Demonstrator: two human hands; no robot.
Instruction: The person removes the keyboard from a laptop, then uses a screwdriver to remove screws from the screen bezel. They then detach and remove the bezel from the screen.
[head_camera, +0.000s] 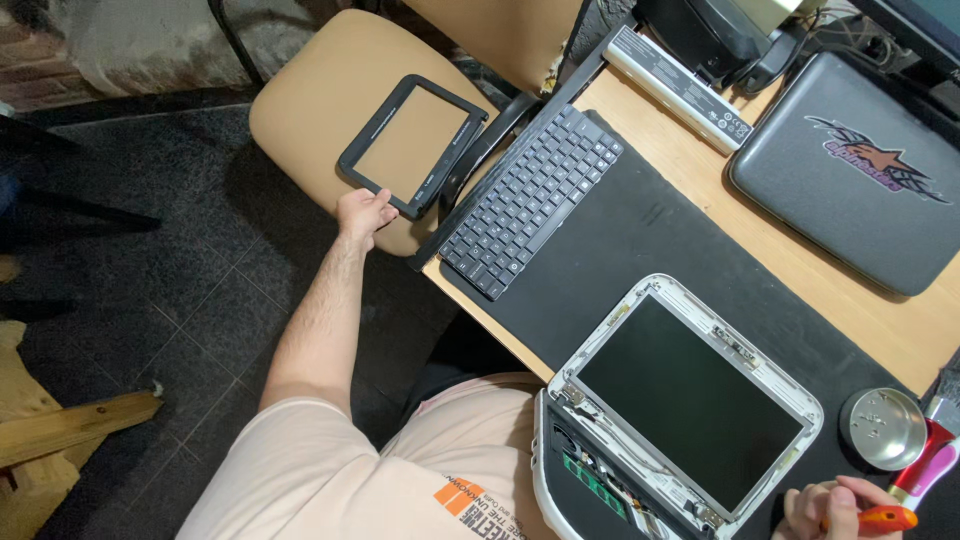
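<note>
Right hand (835, 508) gripping orange screwdriver (885, 518) beside bare metal dish (882, 428); left hand (362, 214) clasping black bezel (412, 145).

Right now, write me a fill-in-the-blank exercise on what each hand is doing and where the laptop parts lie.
1. The left hand grips a black screen bezel lying on the tan ____ seat.
2. The right hand holds an orange-handled ____.
3. The detached keyboard lies on the ____ mat.
4. The round metal dish sits to the ____ of the opened laptop screen.

Missing words: chair; screwdriver; black; right
</note>
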